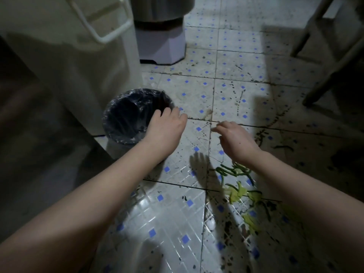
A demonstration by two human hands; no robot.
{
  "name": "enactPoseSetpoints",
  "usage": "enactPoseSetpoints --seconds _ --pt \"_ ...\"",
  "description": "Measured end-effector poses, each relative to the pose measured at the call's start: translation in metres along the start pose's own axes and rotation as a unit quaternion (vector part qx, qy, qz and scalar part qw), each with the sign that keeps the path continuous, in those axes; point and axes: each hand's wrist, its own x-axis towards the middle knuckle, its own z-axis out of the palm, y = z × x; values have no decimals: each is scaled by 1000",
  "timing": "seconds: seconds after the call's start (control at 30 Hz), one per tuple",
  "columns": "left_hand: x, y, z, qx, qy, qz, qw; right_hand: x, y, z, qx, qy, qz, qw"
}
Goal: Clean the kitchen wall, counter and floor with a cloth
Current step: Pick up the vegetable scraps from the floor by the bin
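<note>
The tiled floor is pale with small blue diamonds and is spattered with dark specks and streaks. A small bin lined with a dark plastic bag stands on it at the left. My left hand rests on the bin's right rim, fingers curled over the edge. My right hand hovers above the floor to the right of the bin, fingers loosely spread and pointing left, holding nothing. Green vegetable scraps lie scattered on the tiles beneath my right forearm. No cloth is in view.
A white fridge stands at the left, right behind the bin. A white appliance with a metal drum sits at the top centre. Dark chair or table legs stand at the top right.
</note>
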Motion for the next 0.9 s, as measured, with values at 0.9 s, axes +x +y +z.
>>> enactPoseSetpoints --seconds 0.9 --pt "24 128 89 -49 -133 190 972 -85 105 71 72 -73 203 974"
